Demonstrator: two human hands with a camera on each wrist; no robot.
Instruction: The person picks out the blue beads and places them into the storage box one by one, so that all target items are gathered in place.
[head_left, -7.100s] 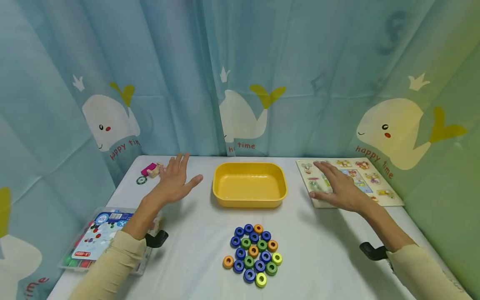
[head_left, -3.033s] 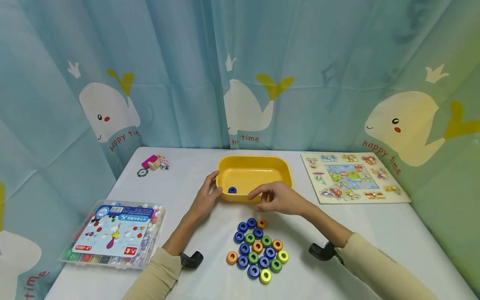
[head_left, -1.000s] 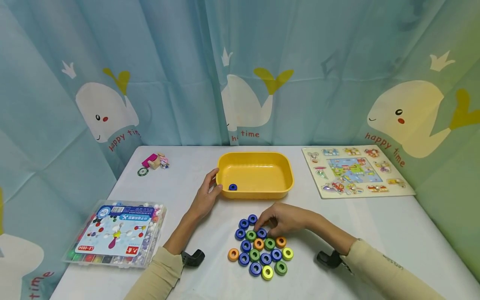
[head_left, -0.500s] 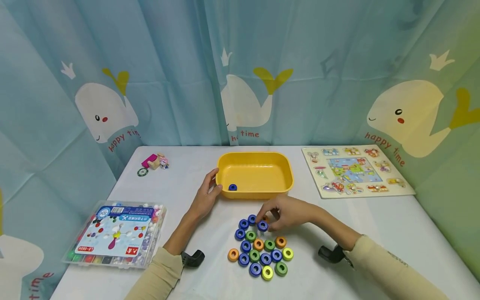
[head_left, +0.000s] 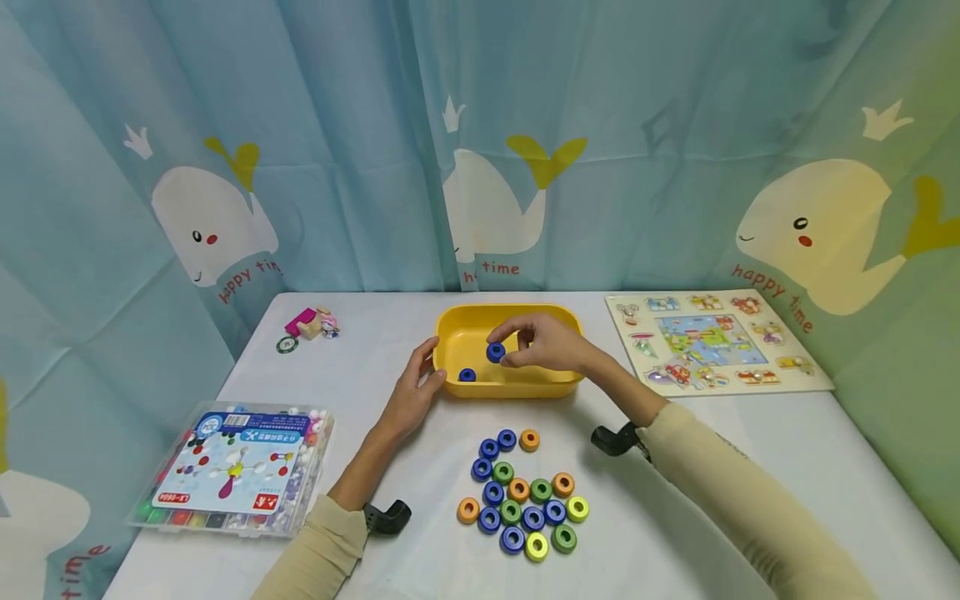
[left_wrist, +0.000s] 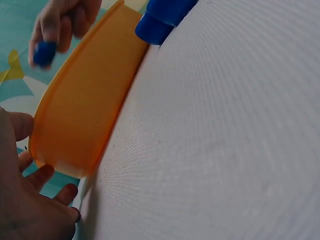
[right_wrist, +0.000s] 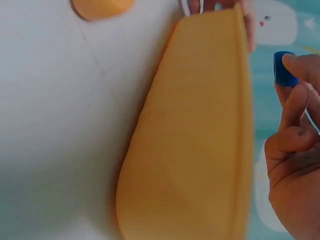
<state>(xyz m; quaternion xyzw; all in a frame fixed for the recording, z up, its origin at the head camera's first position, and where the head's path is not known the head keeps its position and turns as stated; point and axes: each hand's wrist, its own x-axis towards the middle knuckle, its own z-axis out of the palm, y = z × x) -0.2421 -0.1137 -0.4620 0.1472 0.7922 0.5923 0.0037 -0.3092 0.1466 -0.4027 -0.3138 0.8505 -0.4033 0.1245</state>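
Note:
In the head view a yellow plastic tray (head_left: 525, 390) stands on the white table. My left hand (head_left: 408, 398) holds its left end, thumb at the near corner and fingers along the outer wall. Between thumb and index finger of my right hand (head_left: 546, 342) is a blue ring (head_left: 496, 352), held up over the tray. The right wrist view shows this blue ring (right_wrist: 285, 69) pinched at the fingertips, above the rim. A second blue ring (head_left: 467, 375) lies inside the tray at its near left. Nearer me, several blue, green, orange and yellow rings (head_left: 511, 512) lie in a loose cluster.
A clear case of molecule-model pieces (head_left: 232, 467) lies at the left. Behind it are small toys (head_left: 315, 323) and a green-and-white chip (head_left: 287, 344). A wooden picture puzzle board (head_left: 712, 342) lies at the back right. Whale-print curtains (head_left: 360, 167) enclose the table.
My right hand has lifted a blue ring out of the cluster and carried it forward over the tray. My left hand stays at the tray's left end. Earlier, both hands were raised apart.

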